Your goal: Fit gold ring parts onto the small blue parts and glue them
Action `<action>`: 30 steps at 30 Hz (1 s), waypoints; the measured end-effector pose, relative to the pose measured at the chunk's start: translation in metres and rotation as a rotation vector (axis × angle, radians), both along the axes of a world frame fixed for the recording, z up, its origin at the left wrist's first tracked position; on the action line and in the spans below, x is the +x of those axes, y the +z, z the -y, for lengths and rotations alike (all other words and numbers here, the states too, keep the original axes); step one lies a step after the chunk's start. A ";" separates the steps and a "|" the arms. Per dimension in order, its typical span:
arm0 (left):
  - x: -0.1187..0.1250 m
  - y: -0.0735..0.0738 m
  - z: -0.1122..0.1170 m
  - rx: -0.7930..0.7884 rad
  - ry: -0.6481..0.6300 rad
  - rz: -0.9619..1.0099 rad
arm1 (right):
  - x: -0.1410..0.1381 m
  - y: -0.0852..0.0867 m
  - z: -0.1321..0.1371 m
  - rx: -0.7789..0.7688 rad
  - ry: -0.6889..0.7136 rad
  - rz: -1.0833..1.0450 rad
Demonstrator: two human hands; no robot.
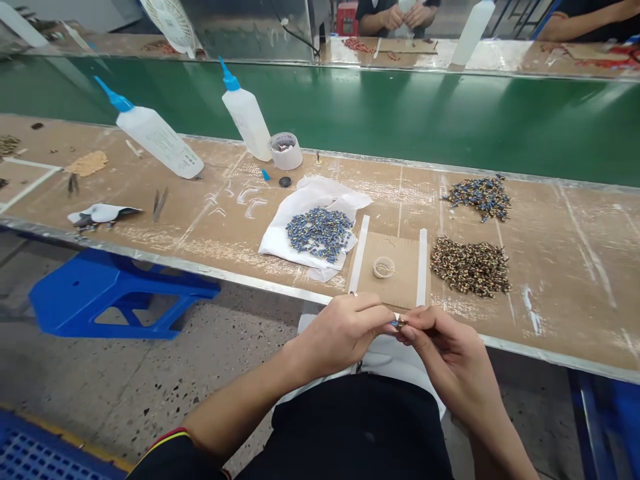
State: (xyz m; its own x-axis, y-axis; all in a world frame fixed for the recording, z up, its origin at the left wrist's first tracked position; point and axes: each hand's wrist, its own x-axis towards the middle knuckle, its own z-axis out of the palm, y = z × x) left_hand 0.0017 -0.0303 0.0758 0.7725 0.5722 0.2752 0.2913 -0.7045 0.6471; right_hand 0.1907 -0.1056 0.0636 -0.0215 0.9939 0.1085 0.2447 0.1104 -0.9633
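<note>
My left hand [345,327] and my right hand [447,343] meet at the table's front edge, fingertips pinched together. Between them shows a tiny blue and brass-coloured part [399,323]; its exact kind is too small to make out. Just beyond my fingers lies a cardboard pad [407,250] edged with white tape, bearing a small clear cup [383,267] with a thin stick in it. Left of the pad, a heap of small blue parts [320,232] rests on white paper [277,233]. To the right are a pile of brass-coloured pieces [470,267] and a pile of blue-and-brass pieces [480,197].
Two white bottles with blue nozzles, one leaning [157,140] and one more upright [247,120], stand near a tape roll [286,152]. Tweezers [160,203] lie at left. A green conveyor belt [375,107] runs behind. Below is a blue stool [110,293]. Other people's hands [405,17] work opposite.
</note>
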 end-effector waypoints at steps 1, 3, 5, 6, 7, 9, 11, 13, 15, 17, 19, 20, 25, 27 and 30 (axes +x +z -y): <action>-0.001 0.000 0.004 0.032 0.008 0.003 | -0.001 0.000 0.003 0.001 0.003 -0.005; -0.002 0.000 0.011 0.101 0.029 0.004 | -0.004 0.000 0.007 0.000 0.017 -0.016; -0.004 0.000 0.017 0.167 0.051 0.004 | -0.006 0.003 0.010 -0.006 0.031 -0.026; -0.005 0.000 0.019 0.196 0.063 0.005 | -0.008 0.005 0.011 -0.009 0.035 -0.028; -0.006 0.000 0.021 0.220 0.072 0.006 | -0.009 0.007 0.011 -0.011 0.039 -0.031; -0.007 0.001 0.023 0.261 0.080 0.005 | -0.012 0.012 0.012 -0.018 0.046 -0.039; -0.007 0.003 0.025 0.295 0.082 0.001 | -0.014 0.016 0.013 -0.023 0.051 -0.059; -0.006 0.007 0.026 0.329 0.088 -0.010 | -0.016 0.019 0.014 -0.028 0.036 -0.092; -0.006 0.010 0.026 0.362 0.093 -0.029 | -0.020 0.020 0.014 -0.037 0.009 -0.132; -0.009 0.013 0.025 0.392 0.101 -0.052 | -0.025 0.019 0.012 -0.052 -0.014 -0.171; -0.014 0.014 0.021 0.409 0.113 -0.068 | -0.032 0.018 0.007 -0.073 -0.017 -0.204; -0.018 0.014 0.019 0.409 0.118 -0.072 | -0.035 0.017 0.004 -0.084 -0.015 -0.217; -0.040 0.011 0.004 0.249 0.106 -0.092 | -0.048 0.012 -0.012 -0.179 0.028 -0.247; -0.048 0.012 -0.002 0.063 0.089 -0.078 | -0.050 0.008 -0.017 -0.189 0.026 -0.216; -0.057 0.014 -0.007 -0.376 0.057 0.033 | -0.049 0.004 -0.024 -0.087 0.025 -0.115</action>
State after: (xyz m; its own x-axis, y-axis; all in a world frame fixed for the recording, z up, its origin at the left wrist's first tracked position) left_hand -0.0557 -0.0235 0.0896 0.7304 0.6801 0.0624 0.2978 -0.3993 0.8671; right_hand 0.1414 -0.0820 0.0674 -0.0385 0.9989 0.0252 0.1302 0.0300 -0.9910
